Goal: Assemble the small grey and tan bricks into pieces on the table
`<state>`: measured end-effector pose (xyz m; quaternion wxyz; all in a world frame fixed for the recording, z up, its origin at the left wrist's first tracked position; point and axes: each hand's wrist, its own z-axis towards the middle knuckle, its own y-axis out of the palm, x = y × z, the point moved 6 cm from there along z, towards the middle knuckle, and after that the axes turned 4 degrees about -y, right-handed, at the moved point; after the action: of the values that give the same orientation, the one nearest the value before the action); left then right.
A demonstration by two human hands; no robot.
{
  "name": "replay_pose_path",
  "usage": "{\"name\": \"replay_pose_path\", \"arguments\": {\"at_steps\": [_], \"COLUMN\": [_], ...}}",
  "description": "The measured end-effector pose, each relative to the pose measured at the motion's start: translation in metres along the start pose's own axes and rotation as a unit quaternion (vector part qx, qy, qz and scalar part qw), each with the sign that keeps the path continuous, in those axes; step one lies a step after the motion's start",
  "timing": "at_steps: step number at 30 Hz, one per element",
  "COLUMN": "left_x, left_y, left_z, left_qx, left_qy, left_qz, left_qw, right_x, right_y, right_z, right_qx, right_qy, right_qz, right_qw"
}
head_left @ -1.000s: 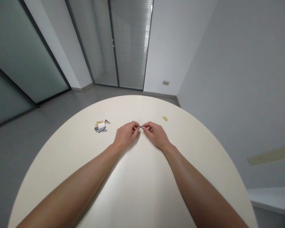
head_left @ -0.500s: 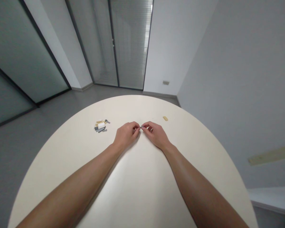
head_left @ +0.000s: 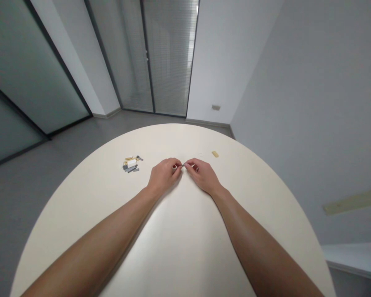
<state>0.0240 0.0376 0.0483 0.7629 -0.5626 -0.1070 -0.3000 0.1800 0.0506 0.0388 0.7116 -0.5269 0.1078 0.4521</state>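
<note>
My left hand (head_left: 163, 175) and my right hand (head_left: 202, 175) meet above the middle of a round cream table (head_left: 185, 140). Between their fingertips is a tiny grey plastic piece (head_left: 183, 164), pinched from both sides and mostly hidden by my fingers. To the left of my left hand lies a small pile of grey, white and tan plastic bricks (head_left: 130, 165). A flat tan plastic tile (head_left: 215, 154) lies alone beyond my right hand, nearer the far rim.
The round table's far edge curves away on all sides, with a grey floor (head_left: 64, 128) below it. Beyond stand frosted glass partitions (head_left: 34, 74), a glass door with blinds (head_left: 170, 53) and a pale wall (head_left: 297, 123).
</note>
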Motion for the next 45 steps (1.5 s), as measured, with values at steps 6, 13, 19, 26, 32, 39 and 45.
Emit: {"name": "replay_pose_path", "arguments": {"at_steps": [6, 13, 19, 26, 32, 39, 45], "left_x": [-0.0011, -0.0017, -0.0011, -0.0015, -0.0017, -0.0024, -0.0026], "left_y": [0.0019, 0.0016, 0.0014, 0.0021, 0.0017, 0.0022, 0.0023], "left_z": [0.0001, 0.0003, -0.0002, -0.0001, 0.0003, 0.0006, 0.0004], "left_qx": [-0.009, -0.003, -0.004, -0.004, -0.008, -0.018, -0.013], "left_qy": [-0.008, -0.008, -0.008, -0.008, -0.012, -0.017, -0.008], "left_qz": [0.023, 0.013, 0.007, 0.006, 0.003, 0.001, 0.003], "left_qw": [1.0, 1.0, 1.0, 1.0, 1.0, 1.0, 1.0], "right_x": [0.0011, 0.0006, 0.0026, 0.0016, 0.0016, 0.0034, 0.0031], "right_y": [0.0015, 0.0014, 0.0023, 0.002, 0.0023, 0.0028, 0.0027], "right_z": [0.0001, 0.0001, 0.0, -0.0006, -0.0003, -0.0005, -0.0009], "right_qx": [-0.001, -0.003, -0.003, -0.005, -0.002, -0.003, -0.001], "right_qy": [-0.004, 0.001, -0.001, 0.003, -0.002, 0.001, -0.003], "right_qz": [0.001, 0.001, 0.005, 0.003, 0.006, 0.008, 0.008], "right_qw": [1.0, 1.0, 1.0, 1.0, 1.0, 1.0, 1.0]}}
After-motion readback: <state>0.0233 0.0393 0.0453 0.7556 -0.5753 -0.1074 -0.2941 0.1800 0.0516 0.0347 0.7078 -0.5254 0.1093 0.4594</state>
